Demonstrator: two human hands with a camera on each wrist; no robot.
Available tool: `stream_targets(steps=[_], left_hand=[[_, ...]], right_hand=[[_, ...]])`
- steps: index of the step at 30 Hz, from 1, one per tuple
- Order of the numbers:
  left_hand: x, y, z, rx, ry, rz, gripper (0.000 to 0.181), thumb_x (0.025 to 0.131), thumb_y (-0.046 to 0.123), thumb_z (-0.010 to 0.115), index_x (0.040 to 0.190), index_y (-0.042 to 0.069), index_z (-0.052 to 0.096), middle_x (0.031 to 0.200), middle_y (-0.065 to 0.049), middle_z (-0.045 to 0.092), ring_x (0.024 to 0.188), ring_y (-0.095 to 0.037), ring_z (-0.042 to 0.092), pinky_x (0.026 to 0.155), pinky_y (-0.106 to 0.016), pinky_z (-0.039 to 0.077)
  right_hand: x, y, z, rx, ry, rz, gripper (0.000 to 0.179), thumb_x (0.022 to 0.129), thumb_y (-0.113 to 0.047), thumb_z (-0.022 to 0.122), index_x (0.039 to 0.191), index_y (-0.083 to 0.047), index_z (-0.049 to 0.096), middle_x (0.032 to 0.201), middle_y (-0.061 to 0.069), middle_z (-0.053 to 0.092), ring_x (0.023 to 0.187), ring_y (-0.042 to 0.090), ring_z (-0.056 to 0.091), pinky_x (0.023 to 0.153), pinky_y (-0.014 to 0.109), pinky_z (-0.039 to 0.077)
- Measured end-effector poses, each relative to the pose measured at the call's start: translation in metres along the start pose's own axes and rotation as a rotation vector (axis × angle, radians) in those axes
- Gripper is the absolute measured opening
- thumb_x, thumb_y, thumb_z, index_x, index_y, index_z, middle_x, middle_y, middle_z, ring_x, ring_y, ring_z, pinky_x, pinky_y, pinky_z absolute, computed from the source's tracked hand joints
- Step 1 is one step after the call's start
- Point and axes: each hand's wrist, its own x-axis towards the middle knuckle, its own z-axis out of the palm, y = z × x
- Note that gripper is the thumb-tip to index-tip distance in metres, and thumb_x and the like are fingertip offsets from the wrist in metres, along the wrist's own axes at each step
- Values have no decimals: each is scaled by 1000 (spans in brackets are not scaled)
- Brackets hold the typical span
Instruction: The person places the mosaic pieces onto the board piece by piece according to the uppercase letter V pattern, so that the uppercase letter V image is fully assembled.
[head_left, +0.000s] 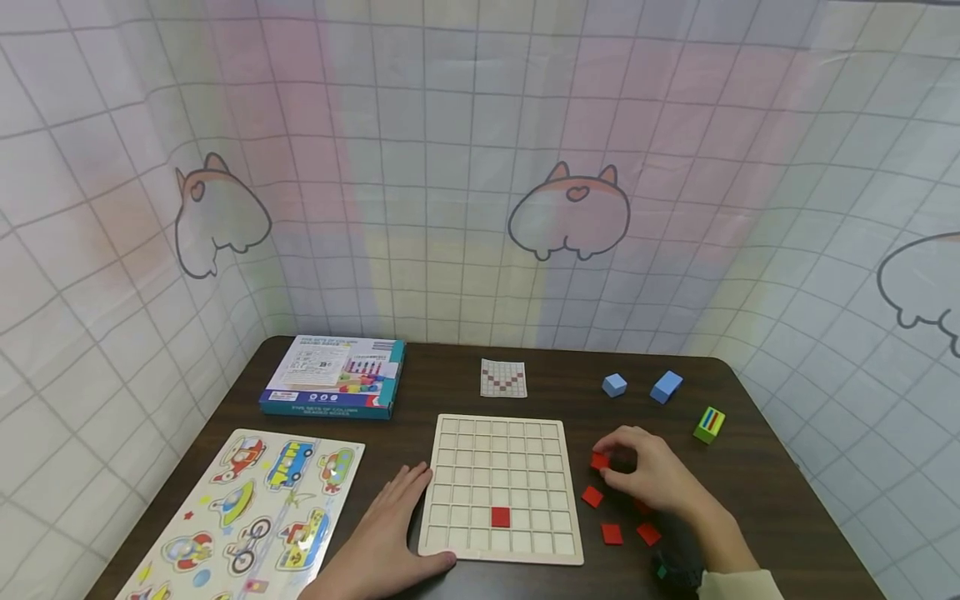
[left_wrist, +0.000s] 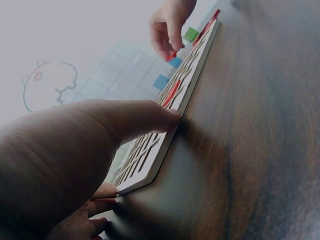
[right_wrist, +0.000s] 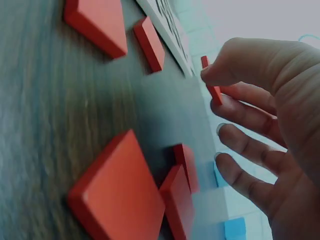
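Note:
My right hand [head_left: 651,472] pinches a red square tile [right_wrist: 212,82] between thumb and fingers, just right of the gridded board. More red tiles [head_left: 611,534] lie on the table below that hand, some partly hidden by it. The cream board [head_left: 573,533] is divided into small square recesses; one red tile [head_left: 500,517] sits in a recess in its lower part. Along the board's left side and lower left corner rests my left hand [head_left: 386,533], fingers extended. Its thumb lies on the near edge of the board, as the left wrist view also shows.
Behind the board lies a small card [head_left: 503,378] with a grid pattern. A boxed set [head_left: 330,379] stands at the back left, and a picture puzzle board [head_left: 247,517] lies at the left. Two blue blocks [head_left: 666,387] and a striped green block [head_left: 708,425] are at the right.

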Motion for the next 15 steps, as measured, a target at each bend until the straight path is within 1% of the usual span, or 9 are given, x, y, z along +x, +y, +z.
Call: stream_targets(steps=[2,6,12,15], left_hand=[[0,0,0,-1,-2,-1,126,75,77,88,173,14,39,182,-9,36,173,-41,22,137,-71,23],[1,0,0,-1,-9,1,126,76,77,88,174,14,38,182,-10,35,173,-41,22,137,-71,22],[1,0,-3,-9,-19,-2,127,76,77,88,174,14,38,182,-9,35,173,-42,22,137,-73,22],[2,-1,-2,-11,-28,-6,127,75,78,88,174,14,37,182,-10,34,172,-43,22,136,-73,22]], right_hand=[[0,-3,1,2,20,-27,28,94,-18,89,119,-28,79,116,-17,75,115,14,70,101,44,63],[2,-9,4,17,42,-78,29,94,-18,90,118,-28,80,115,-20,74,115,10,69,100,41,64],[6,-23,8,31,9,-104,27,95,-20,89,119,-29,80,116,-20,74,113,8,66,100,42,62],[7,-29,12,36,-8,-118,27,95,-20,89,119,-28,81,116,-20,74,111,9,65,97,38,61]])
